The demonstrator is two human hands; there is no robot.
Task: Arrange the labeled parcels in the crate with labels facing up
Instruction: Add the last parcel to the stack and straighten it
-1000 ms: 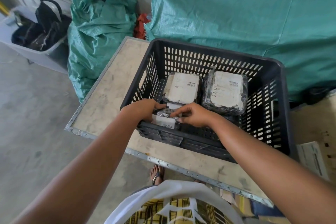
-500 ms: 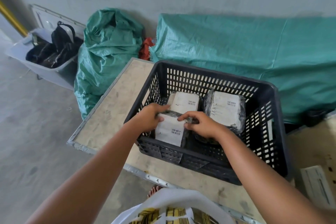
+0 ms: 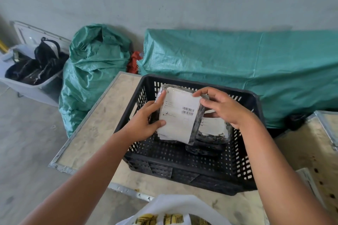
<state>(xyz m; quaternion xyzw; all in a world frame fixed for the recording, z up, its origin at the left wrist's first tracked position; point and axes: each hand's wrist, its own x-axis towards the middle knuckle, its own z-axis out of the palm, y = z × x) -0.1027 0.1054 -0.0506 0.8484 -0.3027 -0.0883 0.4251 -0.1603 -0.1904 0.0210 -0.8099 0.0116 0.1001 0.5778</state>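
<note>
A black slotted plastic crate [image 3: 243, 153] stands on a pale table top [image 3: 95, 129]. Above its middle I hold a dark wrapped parcel [image 3: 180, 115] with a white barcode label facing me, tilted up. My left hand [image 3: 144, 124] grips its left edge. My right hand [image 3: 223, 107] grips its upper right corner. Under it, at the right of the crate, lies another parcel [image 3: 214, 128] with its white label up. The crate's left rear is hidden by the held parcel.
Two green tarp-covered heaps sit behind the table: a sack [image 3: 91, 71] at left and a long one [image 3: 237, 64] at the back. A grey bin with black bags [image 3: 31, 76] stands far left. A wooden surface [image 3: 314, 151] adjoins on the right.
Both hands have lifted the parcel from the crate's front left and raised it, label towards me. The head view has tilted upward.
</note>
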